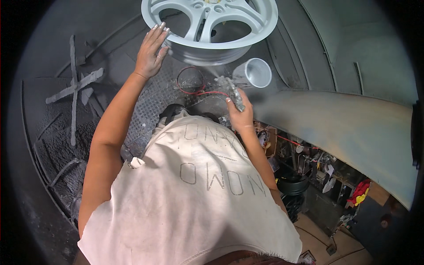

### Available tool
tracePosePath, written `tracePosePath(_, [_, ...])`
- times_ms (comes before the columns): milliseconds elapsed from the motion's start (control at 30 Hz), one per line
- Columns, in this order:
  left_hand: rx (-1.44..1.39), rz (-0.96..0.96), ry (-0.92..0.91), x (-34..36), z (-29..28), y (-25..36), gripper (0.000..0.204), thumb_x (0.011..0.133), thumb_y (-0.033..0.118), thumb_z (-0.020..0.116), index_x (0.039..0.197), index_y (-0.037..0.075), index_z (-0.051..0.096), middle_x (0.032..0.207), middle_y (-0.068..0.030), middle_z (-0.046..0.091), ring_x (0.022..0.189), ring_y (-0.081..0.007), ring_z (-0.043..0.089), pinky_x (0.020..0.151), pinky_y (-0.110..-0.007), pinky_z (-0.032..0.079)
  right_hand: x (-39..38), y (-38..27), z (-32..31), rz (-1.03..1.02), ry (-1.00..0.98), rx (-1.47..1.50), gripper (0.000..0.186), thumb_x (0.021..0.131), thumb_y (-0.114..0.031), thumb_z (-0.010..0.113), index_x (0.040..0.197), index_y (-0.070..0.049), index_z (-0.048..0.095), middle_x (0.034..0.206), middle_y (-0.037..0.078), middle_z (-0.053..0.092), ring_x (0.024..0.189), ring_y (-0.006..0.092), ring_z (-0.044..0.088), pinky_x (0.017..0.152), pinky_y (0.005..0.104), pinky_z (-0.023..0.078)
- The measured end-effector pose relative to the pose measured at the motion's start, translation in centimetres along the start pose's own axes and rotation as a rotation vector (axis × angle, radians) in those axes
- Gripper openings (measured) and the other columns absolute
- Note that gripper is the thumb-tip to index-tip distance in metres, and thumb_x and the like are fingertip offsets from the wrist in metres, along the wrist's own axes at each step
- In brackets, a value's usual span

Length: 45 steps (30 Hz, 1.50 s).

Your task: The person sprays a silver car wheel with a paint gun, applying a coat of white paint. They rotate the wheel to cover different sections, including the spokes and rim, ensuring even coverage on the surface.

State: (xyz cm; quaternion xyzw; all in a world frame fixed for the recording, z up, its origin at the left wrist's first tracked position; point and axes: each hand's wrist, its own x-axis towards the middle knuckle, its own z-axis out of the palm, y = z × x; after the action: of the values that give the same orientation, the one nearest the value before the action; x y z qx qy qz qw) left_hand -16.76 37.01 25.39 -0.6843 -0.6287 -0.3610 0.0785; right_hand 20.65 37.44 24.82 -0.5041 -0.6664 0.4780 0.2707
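Observation:
A white multi-spoke car wheel rim (pixel 210 45) is held up in front of me at the top of the view. My left hand (pixel 152 51) lies by its left edge, fingers stretched out and pale with powder or paint at the tips. Whether the fingers press on the rim I cannot tell. In my right hand (pixel 242 110) is a paint-crusted spray gun (pixel 230 90), pointed up toward the rim's lower side. A white cup (pixel 257 73) sits at the gun's right, seemingly attached to it. From the gun a thin red hose (pixel 207 92) loops to the left.
A grey-coated cross-shaped stand (pixel 74 90) is at the left. Below the rim lies a perforated floor mat (pixel 152 101). A pale panel (pixel 344 121) runs along the right, with cluttered shelves (pixel 318 170) and dark round wheels (pixel 292 185) beyond it.

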Motion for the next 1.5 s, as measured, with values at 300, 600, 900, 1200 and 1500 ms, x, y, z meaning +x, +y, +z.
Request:
tracePosePath(300, [-0.016,0.015,0.022,0.0,0.4,-0.5,0.048,0.102,0.032,0.055,0.144,0.009,0.055,0.155,-0.0143,0.047,0.144,-0.0380,0.041,0.119,-0.046,0.032,2.2,4.7,-4.7,-0.007,0.288,0.016,0.041,0.092,-0.010,0.070,0.129,0.002,0.059,0.109,0.017,0.071,0.098,0.0219,0.068,0.090,0.0348,0.051])
tracePosePath(600, [-0.060,0.034,-0.024,0.7,-0.8,-3.9,0.048,0.102,0.035,0.052,0.145,0.014,0.055,0.156,-0.0115,0.046,0.146,-0.0358,0.039,0.120,-0.049,0.029,-1.2,2.1,-0.9,0.235,-0.118,0.232,0.049,0.091,-0.015,0.072,0.134,0.004,0.056,0.112,0.016,0.071,0.101,0.0240,0.067,0.093,0.0350,0.051])
tracePosePath(900, [0.292,-0.074,-0.080,3.8,-3.0,-7.2,0.054,0.100,0.027,0.055,0.153,0.019,0.046,0.161,-0.0064,0.041,0.150,-0.0313,0.034,0.121,-0.058,0.023,-1.2,2.7,-1.2,0.014,0.020,0.029,0.050,0.089,-0.017,0.073,0.133,0.003,0.058,0.119,0.023,0.069,0.111,0.0300,0.068,0.099,0.0362,0.049])
tracePosePath(1200, [0.179,-0.108,-0.202,0.3,0.3,5.9,0.061,0.101,0.044,0.048,0.155,0.017,0.040,0.164,-0.0069,0.034,0.153,-0.0303,0.027,0.123,-0.059,0.013,-0.5,4.3,-3.6,0.086,0.145,0.025,0.045,0.090,-0.014,0.070,0.132,0.002,0.059,0.118,0.020,0.070,0.109,0.0277,0.068,0.098,0.0371,0.049])
tracePosePath(1500, [0.067,-0.047,-0.135,0.8,-0.8,0.9,0.056,0.102,0.040,0.051,0.152,0.014,0.046,0.162,-0.0066,0.038,0.152,-0.0312,0.029,0.121,-0.058,0.020,0.1,2.9,-3.8,0.068,0.284,0.014,0.044,0.090,-0.012,0.070,0.130,0.002,0.059,0.114,0.018,0.070,0.104,0.0228,0.067,0.094,0.0358,0.050])
